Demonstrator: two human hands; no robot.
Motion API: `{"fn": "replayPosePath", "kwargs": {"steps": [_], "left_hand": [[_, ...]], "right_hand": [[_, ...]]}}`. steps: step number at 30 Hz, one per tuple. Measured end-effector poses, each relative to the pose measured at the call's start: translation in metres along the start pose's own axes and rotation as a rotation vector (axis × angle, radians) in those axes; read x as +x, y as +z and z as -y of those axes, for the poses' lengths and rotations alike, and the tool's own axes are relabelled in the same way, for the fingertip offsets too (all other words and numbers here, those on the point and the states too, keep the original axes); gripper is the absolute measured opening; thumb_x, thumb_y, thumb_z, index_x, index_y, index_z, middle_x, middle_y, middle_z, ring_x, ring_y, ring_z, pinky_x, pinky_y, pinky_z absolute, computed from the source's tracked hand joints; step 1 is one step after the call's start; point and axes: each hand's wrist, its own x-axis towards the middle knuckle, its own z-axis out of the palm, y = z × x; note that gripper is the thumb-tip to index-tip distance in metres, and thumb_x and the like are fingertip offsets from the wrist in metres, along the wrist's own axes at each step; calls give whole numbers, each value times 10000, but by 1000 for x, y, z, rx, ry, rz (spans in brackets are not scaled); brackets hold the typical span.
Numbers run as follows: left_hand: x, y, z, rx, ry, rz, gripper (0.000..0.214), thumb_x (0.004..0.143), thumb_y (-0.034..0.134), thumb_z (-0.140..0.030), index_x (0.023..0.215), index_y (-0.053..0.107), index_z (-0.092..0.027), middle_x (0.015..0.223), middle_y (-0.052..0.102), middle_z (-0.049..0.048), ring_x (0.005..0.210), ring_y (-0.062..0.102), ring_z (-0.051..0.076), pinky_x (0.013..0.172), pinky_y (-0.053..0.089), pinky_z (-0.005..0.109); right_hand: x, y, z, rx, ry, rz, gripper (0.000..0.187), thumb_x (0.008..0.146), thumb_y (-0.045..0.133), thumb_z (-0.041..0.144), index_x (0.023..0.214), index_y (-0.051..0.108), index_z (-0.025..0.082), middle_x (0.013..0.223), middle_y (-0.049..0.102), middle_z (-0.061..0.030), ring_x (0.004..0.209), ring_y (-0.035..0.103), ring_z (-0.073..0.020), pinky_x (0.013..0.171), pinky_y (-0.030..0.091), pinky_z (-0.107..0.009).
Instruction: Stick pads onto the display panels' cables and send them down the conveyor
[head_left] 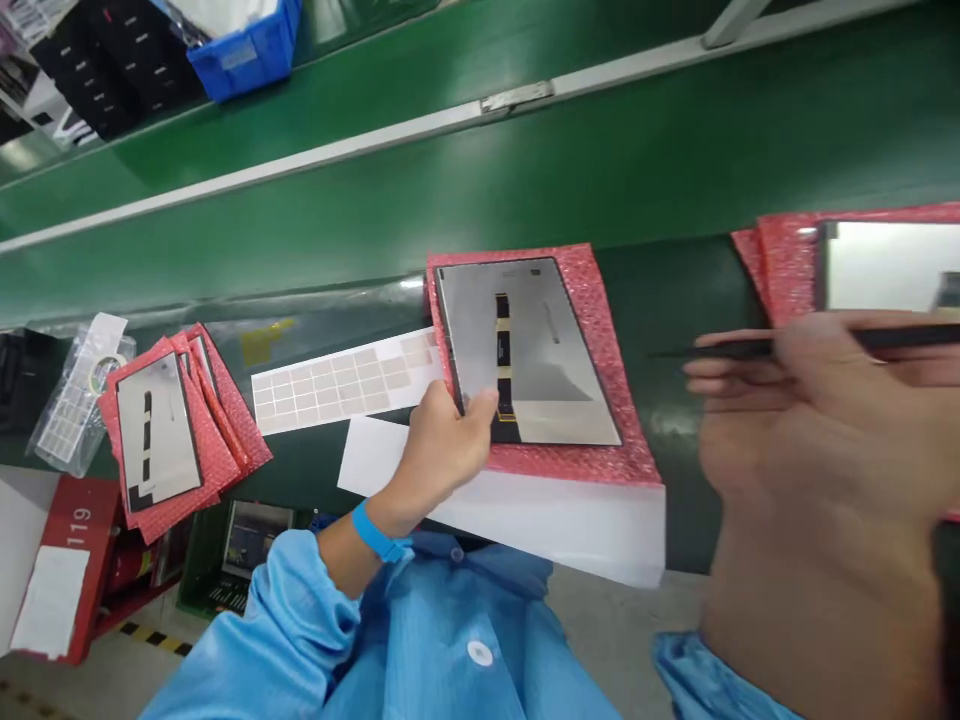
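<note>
A flat display panel (555, 340), silver-backed with a black flex strip down its middle, lies on a pink bubble-wrap bag (611, 400). My left hand (450, 440) grips the panel's lower left corner, thumb on top. Raised at the right, my right hand (810, 430) holds black tweezers (757, 348), their thin tip pointing left toward the panel but apart from it. The hand is a little blurred. A sheet of pale square stickers (345, 384) lies left of the panel, and white paper (555, 515) sits under the bag's front edge.
Stacked panels on pink bags (161, 430) lie at the left, beside a plastic pouch of stickers (79, 400). Another panel (892, 265) on pink wrap is at the right. Behind run a metal rail (375, 137) and a blue bin (247, 60). A red box (71, 560) stands lower left.
</note>
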Motion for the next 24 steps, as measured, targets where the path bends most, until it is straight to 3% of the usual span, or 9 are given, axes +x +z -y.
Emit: {"fn": "replayPosePath", "kwargs": {"steps": [3, 6, 9, 12, 15, 17, 20, 24], "left_hand": [[-15, -40, 1, 199, 51, 59, 286, 913, 819, -493, 860, 704, -238, 827, 755, 53, 863, 741, 273, 863, 584, 373], [-13, -91, -1, 522, 220, -12, 238, 980, 746, -442, 847, 748, -245, 841, 777, 47, 855, 756, 261, 883, 594, 378], [19, -145, 1, 663, 291, -222, 247, 1088, 551, -276, 1101, 789, -211, 1189, 811, 113, 1165, 739, 294, 1105, 542, 457], [66, -186, 12, 718, 329, -380, 343, 1076, 546, -171, 1379, 707, -164, 1522, 682, 158, 1464, 571, 319, 1286, 400, 526], [95, -200, 28, 750, 351, -435, 409, 1038, 661, -184, 1446, 673, -164, 1531, 661, 164, 1445, 550, 346, 1272, 416, 564], [99, -198, 37, 795, 384, -458, 439, 1024, 708, -206, 1458, 668, -154, 1486, 668, 170, 1379, 569, 351, 1225, 464, 558], [97, -194, 44, 848, 445, -485, 451, 1021, 725, -218, 1465, 663, -168, 1442, 669, 155, 1320, 583, 337, 1179, 506, 531], [94, -192, 44, 825, 459, -483, 450, 1007, 730, -193, 1452, 664, -167, 1429, 656, 161, 1307, 579, 348, 1152, 522, 534]], "right_hand": [[-21, 53, 27, -52, 107, 29, 181, 862, 898, 416, 793, 733, 389, 752, 705, 5, 707, 745, -302, 721, 673, -548], [-27, 104, 39, -132, 118, 208, 150, 834, 913, 348, 807, 768, 319, 789, 770, -24, 672, 759, -266, 688, 689, -465], [-22, 165, 32, -89, 158, 451, 131, 814, 890, 260, 801, 761, 242, 781, 784, -38, 676, 776, -217, 633, 683, -346], [-12, 234, 10, -15, 214, 579, 150, 847, 823, 139, 794, 710, 222, 777, 786, -21, 701, 781, -181, 625, 674, -286], [-4, 291, -18, 17, 233, 627, 201, 887, 780, 78, 804, 665, 221, 757, 761, 0, 717, 781, -163, 591, 648, -243], [-1, 312, -36, 6, 225, 663, 193, 905, 795, 103, 821, 660, 212, 773, 761, -4, 733, 784, -163, 587, 647, -235], [-1, 321, -55, -22, 197, 705, 180, 904, 851, 185, 850, 681, 205, 813, 780, -15, 760, 794, -165, 626, 674, -240], [-3, 316, -60, -28, 178, 667, 201, 884, 902, 263, 873, 703, 233, 825, 784, -2, 792, 804, -164, 645, 685, -229]]}}
